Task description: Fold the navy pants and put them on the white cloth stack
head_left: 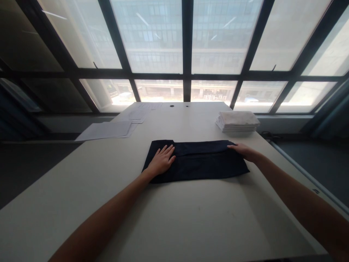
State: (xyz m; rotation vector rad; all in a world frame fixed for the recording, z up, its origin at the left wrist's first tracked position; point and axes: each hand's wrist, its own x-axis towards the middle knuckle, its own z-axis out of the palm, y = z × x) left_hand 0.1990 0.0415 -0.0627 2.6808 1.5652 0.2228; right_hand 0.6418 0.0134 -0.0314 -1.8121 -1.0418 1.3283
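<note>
Dark cloth (199, 162) on tabletop (174, 218) already folded into a strip; both hands flat, fingers spread, left hand (161, 162) and right hand (243, 150) pressing its ends, more folds likely left.

Pale table (191, 218). Stack of folded white cloths (236, 121) — far right side of the table. Loose paper sheets (109, 130) — far left, some overhanging the edge. Large dark-framed windows (188, 54) behind.

An office-like workroom is suggested by the long pale counter (191, 218), papers (106, 130) beyond the left hand (161, 161), and tall windows (152, 36) facing another building.
</note>
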